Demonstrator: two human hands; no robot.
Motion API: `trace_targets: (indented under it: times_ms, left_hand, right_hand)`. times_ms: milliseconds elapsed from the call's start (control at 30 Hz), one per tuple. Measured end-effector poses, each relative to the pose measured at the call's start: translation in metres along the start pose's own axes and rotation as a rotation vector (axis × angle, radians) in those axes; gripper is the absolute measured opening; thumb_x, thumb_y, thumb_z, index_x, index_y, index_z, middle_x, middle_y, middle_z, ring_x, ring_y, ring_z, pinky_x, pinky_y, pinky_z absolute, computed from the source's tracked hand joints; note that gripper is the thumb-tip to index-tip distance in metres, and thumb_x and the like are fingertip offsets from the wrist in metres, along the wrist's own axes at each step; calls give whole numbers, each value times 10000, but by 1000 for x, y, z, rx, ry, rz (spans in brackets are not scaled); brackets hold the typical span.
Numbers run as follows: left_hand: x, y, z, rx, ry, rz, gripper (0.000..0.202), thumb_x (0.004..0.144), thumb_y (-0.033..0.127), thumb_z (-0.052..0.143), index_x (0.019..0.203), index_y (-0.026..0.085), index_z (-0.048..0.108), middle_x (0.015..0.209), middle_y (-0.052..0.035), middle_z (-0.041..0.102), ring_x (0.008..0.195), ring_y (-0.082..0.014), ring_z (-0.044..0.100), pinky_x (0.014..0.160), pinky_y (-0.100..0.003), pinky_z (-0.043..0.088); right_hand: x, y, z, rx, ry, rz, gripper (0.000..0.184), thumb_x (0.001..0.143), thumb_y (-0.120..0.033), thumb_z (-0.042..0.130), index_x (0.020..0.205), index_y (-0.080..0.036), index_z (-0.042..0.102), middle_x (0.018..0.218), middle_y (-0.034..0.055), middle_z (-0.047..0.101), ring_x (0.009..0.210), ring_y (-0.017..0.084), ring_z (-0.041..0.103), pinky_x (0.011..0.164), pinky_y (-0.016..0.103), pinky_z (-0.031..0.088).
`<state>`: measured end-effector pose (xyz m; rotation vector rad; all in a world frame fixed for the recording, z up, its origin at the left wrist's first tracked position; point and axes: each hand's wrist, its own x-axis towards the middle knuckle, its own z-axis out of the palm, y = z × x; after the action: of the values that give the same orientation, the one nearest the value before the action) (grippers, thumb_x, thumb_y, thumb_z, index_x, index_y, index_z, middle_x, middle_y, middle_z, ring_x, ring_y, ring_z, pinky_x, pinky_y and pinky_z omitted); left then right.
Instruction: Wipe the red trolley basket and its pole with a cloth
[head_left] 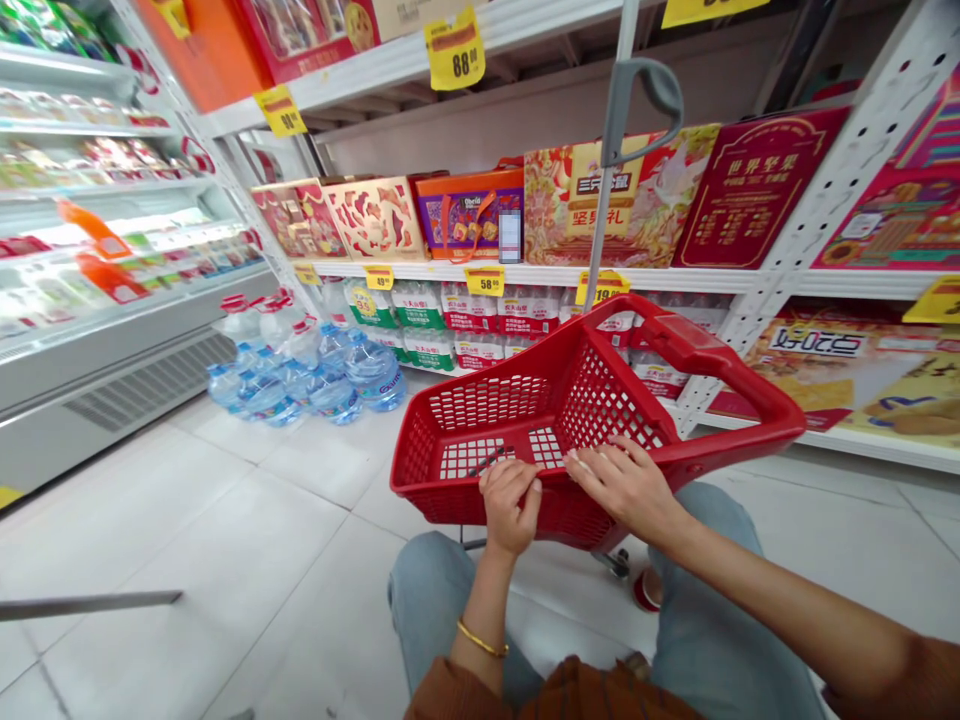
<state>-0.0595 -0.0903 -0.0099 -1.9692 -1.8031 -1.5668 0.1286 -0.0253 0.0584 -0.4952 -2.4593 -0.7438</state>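
A red plastic shopping cart (487, 400) with a perforated basket stands in front of me, its handle (720, 370) toward the right. On the near rim rests my left hand (511, 505), its fingers curled over the edge. My right hand (621, 487) lies on the same rim further right, fingers stretched over it and pointing into the basket. A small dark item shows on the basket floor, too small to name. My knees are on either side below the cart.
Large blue-tinted water bottles (375, 370) stand on the floor at left, beside a refrigerated display (135, 370). Shelves ahead hold gift boxes (622, 200), with a phone (510, 236) leaning there and packed bottles (420, 305) below. A metal pole with a grey hook (619, 110) rises behind the cart.
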Motion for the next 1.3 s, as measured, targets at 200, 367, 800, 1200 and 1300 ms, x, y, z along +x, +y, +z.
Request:
trace_targets:
  times_ms: [200,367,800,1200,1300]
  left_hand:
    - [0,-5,-2,-9,-3,1,229,892,254,498,982,223,707,908,-31,732,972,-206,615,916,-403,402]
    - [1,-9,-3,-3,-14,8,228,898,272,500,981,226,707,917,-27,732,978,-207,614,913,-401,410]
    - [4,41,19,218,-49,54,436,960,284,399,1382,189,448,1354,-118,557,1333,-267,404,1134,-519,91]
    - [10,46,33,-8,-175,60,361,944,414,411,1165,200,599,1039,-78,668,1027,-233,559,969,-403,320]
    - [12,48,29,-37,-165,56,362,937,421,419,1152,203,612,1028,-70,668,1030,-233,554,952,-393,330]
  right_hand:
    - [-8,8,-11,-50,-22,0,233,908,-144,509,1103,-190,629,1021,45,700,913,185,557,962,394,361]
    - [-16,14,-20,-59,-32,39,245,916,-147,516,1131,-208,618,1068,39,698,969,189,559,986,409,351]
    - [-12,7,-19,-24,-54,146,193,908,-174,540,1071,-177,643,1017,75,681,847,202,514,775,348,385]
    - [-29,21,-19,6,74,34,263,892,-148,561,1136,-221,624,1052,45,703,1001,172,572,1001,406,346]
    - [-31,24,-21,-14,60,22,272,893,-162,568,1152,-230,617,1082,40,701,1031,175,572,1022,415,345]
